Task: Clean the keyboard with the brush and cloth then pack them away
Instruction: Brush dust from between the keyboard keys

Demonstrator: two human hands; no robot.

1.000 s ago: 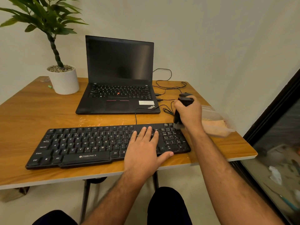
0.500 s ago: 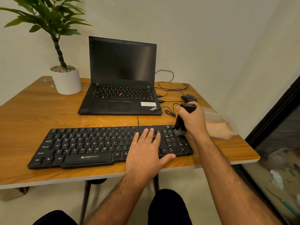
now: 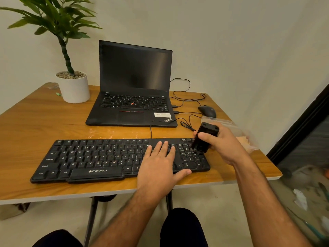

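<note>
Clamped in my right grip (image 3: pixel 225 145), brush (image 3: pixel 204 138) could flick crumbs off the worktop's (image 3: pixel 35 122) right edge if my flat left hand (image 3: pixel 158 168) lets keyboard (image 3: pixel 99 157) slide.

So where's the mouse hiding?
Start at the open laptop on the wooden table and follow its cables right. The mouse lies just behind the clear plastic box: small, black, rounded, unlike the flat keyboard.
</note>
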